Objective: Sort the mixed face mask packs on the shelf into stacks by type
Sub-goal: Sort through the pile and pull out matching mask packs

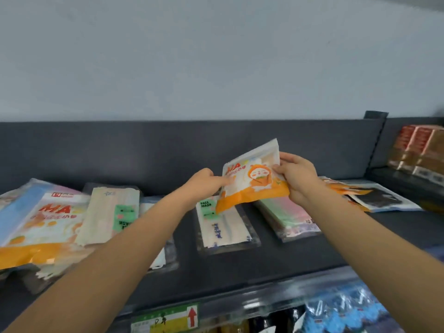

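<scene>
While lifted above shelf (276,255), orange cartoon mask pack (252,179) sits pinched at its 3 o'clock edge by right hand (299,176); left hand (204,183), fingers loosely curled, touches its 9 o'clock edge.

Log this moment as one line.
both hands: left hand, right hand | holding: orange cartoon mask pack | position: raised above shelf | stage: sorting unfinished

- At your shelf's (240,267) left end lies a pile of packs (45,227).
- Two packs (225,227) lie mid-shelf, side by side.
- More packs (374,197) lie toward the right end.
- Your hands (298,177) hold one pack (252,179) above the middle.
</scene>
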{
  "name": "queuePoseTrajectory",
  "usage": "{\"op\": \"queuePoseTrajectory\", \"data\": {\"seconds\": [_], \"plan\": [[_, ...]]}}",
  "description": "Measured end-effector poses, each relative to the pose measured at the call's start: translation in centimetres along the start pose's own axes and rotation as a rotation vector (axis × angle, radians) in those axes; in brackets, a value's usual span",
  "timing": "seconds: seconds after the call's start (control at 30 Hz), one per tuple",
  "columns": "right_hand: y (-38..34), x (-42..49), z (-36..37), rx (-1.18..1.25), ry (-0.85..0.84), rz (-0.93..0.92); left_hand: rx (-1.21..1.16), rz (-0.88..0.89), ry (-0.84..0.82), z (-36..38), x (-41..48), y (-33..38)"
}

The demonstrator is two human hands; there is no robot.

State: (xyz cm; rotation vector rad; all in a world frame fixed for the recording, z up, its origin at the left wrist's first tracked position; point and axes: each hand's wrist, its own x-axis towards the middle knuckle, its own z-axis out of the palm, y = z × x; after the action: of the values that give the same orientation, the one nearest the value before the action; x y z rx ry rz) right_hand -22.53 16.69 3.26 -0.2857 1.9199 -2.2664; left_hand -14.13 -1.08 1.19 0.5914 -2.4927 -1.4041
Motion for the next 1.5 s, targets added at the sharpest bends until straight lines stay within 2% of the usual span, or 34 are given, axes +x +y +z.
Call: {"op": "queuePoseTrajectory", "data": {"seconds": [0.1,0.23,0.33,0.4,0.5,0.63,0.83,1.03,1.1,1.17,1.27,1.4,1.5], "plan": [[-1.6,1.2,-3.6,0.074,-0.013,-0.002,-0.115,-0.014,-0.091,3.3,1.2,2.9],[-2.8,4.5,-9.6,0.012,0.040,-0.046,-0.234,0.030,-0.115,8.2,2.7,6.9],[-3.3,7.8,-14.2,-0.155,0.088,-0.038,-0.240,0.034,-0.104,11.9,4.4,9.5],[-3.5,10.3,-17.0,-0.289,0.046,-0.019,-0.237,0.013,-0.113,14.3,5.7,10.9],[-3.8,13.0,-19.9,-0.476,-0.051,0.029,-0.191,-0.036,-0.068,17.5,8.0,12.4],[-2.5,15.9,-21.9,-0.720,-0.147,-0.007,-0.047,-0.088,-0.011,20.9,10.6,12.9],[0.2,19.2,-22.3,-0.810,-0.266,-0.025,0.130,-0.103,0.066,23.4,12.7,12.6],[0.5,19.4,-22.2,-1.106,-0.388,-0.136,0.178,-0.091,0.093,22.2,11.7,11.6],[0.0,18.7,-21.8,-1.294,-0.349,-0.235,0.185,-0.076,0.120,21.0,10.8,11.2],[-0.5,17.5,-20.7,-1.375,-0.289,-0.355,0.209,-0.069,0.163,19.3,9.8,10.6],[-0.8,14.9,-17.6,-1.280,-0.282,-0.472,0.331,-0.067,0.227,16.1,7.3,9.0],[0.0,9.9,-11.4,-1.161,-0.378,-0.530,0.501,-0.097,0.316,10.6,2.0,5.5],[1.2,5.4,-5.9,-1.106,-0.445,-0.554,0.714,-0.092,0.445,5.4,-2.8,2.2]]}}
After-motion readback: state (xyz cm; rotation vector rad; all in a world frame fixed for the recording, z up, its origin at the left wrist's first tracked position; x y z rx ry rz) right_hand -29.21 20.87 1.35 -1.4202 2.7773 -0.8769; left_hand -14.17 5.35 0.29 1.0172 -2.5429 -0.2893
